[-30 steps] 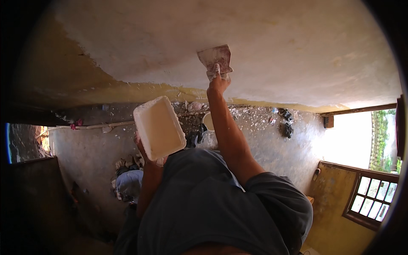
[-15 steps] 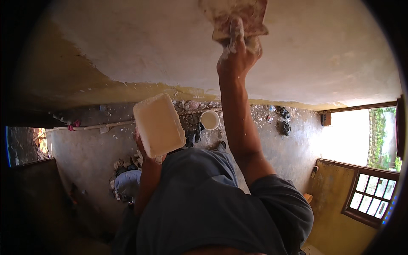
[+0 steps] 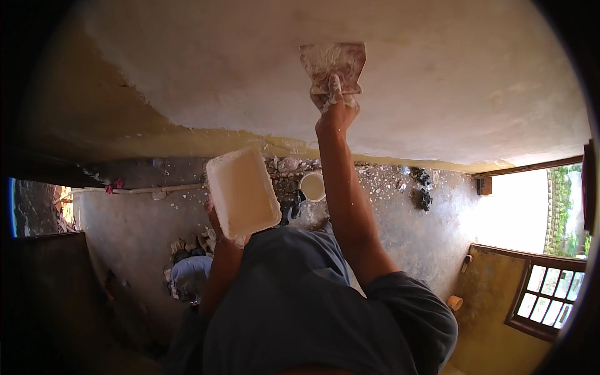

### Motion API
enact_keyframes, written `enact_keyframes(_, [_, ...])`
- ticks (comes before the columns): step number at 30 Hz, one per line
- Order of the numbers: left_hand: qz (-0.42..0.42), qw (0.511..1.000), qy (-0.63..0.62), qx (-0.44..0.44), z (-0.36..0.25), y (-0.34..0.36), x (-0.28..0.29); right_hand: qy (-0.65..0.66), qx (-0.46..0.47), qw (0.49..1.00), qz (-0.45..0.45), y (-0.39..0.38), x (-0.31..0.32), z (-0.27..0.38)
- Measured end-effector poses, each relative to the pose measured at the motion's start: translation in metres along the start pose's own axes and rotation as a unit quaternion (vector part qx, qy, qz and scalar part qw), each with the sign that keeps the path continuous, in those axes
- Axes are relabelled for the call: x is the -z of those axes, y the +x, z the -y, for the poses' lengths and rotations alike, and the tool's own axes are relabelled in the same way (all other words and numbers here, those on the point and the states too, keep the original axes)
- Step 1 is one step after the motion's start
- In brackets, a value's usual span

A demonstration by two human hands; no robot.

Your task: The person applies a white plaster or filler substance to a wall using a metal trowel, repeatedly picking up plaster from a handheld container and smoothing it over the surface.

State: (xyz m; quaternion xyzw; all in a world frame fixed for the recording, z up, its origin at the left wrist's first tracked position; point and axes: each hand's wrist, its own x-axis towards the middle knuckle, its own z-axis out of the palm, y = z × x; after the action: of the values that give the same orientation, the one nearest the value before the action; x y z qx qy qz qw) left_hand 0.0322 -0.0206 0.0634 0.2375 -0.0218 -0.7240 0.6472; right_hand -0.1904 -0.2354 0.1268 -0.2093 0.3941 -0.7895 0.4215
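Observation:
My right hand (image 3: pixel 336 107) is closed round a wide putty knife (image 3: pixel 331 60), the thumb stretched along its near face. White filler is smeared over the blade and my fingers. The blade is at the wall (image 3: pixel 431 94), which is coated off-white; whether its edge touches cannot be told. My left hand (image 3: pixel 214 217) supports a pale rectangular tub (image 3: pixel 242 192) from below and the side, most of its fingers hidden behind it. Crusted filler lines the tub's rim, and its inside looks pale and smooth.
Yellow uncoated wall (image 3: pixel 119 103) shows at the left. On the floor stand a white bucket (image 3: pixel 312 187) and black plastic bags (image 3: pixel 424 189) among scattered flakes. A long pole (image 3: pixel 144 189) lies along the wall base; a blue cloth bundle (image 3: pixel 190 275) sits at the left.
My right hand and the putty knife have moved down the wall and slightly left. The tub in my left hand has shifted a little right and down in view.

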Motion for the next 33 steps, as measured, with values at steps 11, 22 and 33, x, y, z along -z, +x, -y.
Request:
enact_keyframes(11, [0.05,0.997,0.049,-0.035,-0.002,-0.003,0.003,0.065,-0.293,0.927,-0.224,-0.034,0.193,-0.118])
enact_keyframes(22, [0.031,0.999,0.034,-0.016,0.001,0.001,-0.018,0.213,0.011,0.974,0.081,0.007,0.036,0.078])
enact_keyframes(33, [0.038,0.989,0.13,-0.061,-0.006,0.001,-0.009,0.167,-0.139,0.974,-0.068,0.012,0.055,-0.017])
